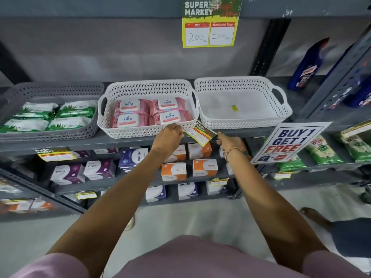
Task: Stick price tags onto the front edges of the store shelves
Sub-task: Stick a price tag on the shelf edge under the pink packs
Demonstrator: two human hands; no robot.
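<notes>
Tilted, the yellow-bordered price tag [201, 134] is pinched by the left hand [170, 135]; right hand [228, 141] points, holding nothing.

Person wore a pale pink/mauve top [180, 257], plain fabric, no print or logo visible. Short sleeves: left sleeve [54, 265] and right sleeve [329, 263] both ended above the elbow, forearms bare below that. Right wrist had a thin beaded bracelet [232, 151], small beads, gold/pink tones, looked like 2 strands but too small to confirm. Left wrist bare, no watch or band. No rings made out on either of the hands, though fingers were partly hidden. No gloves. Sleeve hems looked plain, no cuffs/buttons seen.
</notes>
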